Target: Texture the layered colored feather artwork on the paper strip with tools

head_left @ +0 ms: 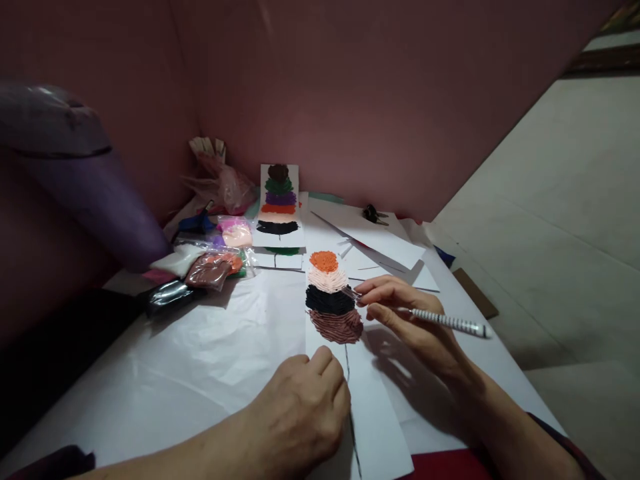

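My right hand [407, 317] pinches a slim pen [447, 322] with a black-and-white patterned barrel. Its clear tip meets the right side of a textured black clay band [330, 300]. That band lies on a white card strip [377, 413], between a pale pink band [327, 281] and a brown ridged band [336, 326]. At the top sits an orange round patch [324, 261], and a dark line runs down the card below the brown. My left hand [313, 407] rests curled on the card's lower left part, its fingertips hidden beneath it.
Clear packets of coloured clay [213, 269] lie to the left. Behind the strip stands a second card [279, 207] with several coloured bands. White sheets [375, 233] and a small black item [371, 214] are at the back right. A tall purple object [95, 193] rises at far left.
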The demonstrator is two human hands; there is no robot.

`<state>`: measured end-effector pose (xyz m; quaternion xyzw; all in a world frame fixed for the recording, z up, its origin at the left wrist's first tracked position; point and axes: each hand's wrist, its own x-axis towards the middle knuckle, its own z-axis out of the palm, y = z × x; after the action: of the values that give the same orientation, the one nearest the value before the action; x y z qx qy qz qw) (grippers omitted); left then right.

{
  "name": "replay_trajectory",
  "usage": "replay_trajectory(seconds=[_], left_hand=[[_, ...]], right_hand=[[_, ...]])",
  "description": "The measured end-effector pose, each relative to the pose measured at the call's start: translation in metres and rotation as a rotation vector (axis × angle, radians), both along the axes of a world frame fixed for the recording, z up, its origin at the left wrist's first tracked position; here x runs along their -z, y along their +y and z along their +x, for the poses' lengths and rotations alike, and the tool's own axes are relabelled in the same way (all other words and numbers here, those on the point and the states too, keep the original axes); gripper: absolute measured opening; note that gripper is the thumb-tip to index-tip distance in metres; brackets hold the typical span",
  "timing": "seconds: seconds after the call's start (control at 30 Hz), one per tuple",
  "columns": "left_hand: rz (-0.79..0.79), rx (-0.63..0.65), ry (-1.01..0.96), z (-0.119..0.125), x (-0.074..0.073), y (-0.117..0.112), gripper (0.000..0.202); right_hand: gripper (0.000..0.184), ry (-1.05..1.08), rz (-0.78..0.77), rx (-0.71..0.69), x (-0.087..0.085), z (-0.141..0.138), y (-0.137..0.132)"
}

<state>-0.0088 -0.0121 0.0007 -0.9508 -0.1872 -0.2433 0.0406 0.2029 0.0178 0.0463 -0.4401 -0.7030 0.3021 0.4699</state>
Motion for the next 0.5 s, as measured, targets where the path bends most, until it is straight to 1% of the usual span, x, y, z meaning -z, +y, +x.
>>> replay_trajectory(seconds=[0.13,0.23,0.37,0.43,0.5], left_hand=[[-0.008,0.014,-0.001,-0.0003,-0.0064,0.0021,0.015],[0.014,0.028,0.007,-0.0001,-0.0095,0.0023,0.016],[0.078,0.023,0.022,0.0004,-0.007,-0.0006,0.016],[0.095,0.006,0.036,0.0008,-0.0041,-0.0025,0.017],[0.093,-0.016,0.028,0.0017,-0.0025,-0.0039,0.019]], right_hand=[[0.008,0.142,-0.013,0.074,-0.0012,0.0063,-0.0004],[0.006,0.272,-0.004,0.075,0.0012,0.0092,0.0014],[0.006,0.263,-0.066,0.019,0.0058,0.0065,-0.0004],[0.009,0.249,-0.053,0.023,0.0072,0.0046,-0.0022],[0.01,0.244,0.001,0.057,0.0086,0.0039,-0.003]])
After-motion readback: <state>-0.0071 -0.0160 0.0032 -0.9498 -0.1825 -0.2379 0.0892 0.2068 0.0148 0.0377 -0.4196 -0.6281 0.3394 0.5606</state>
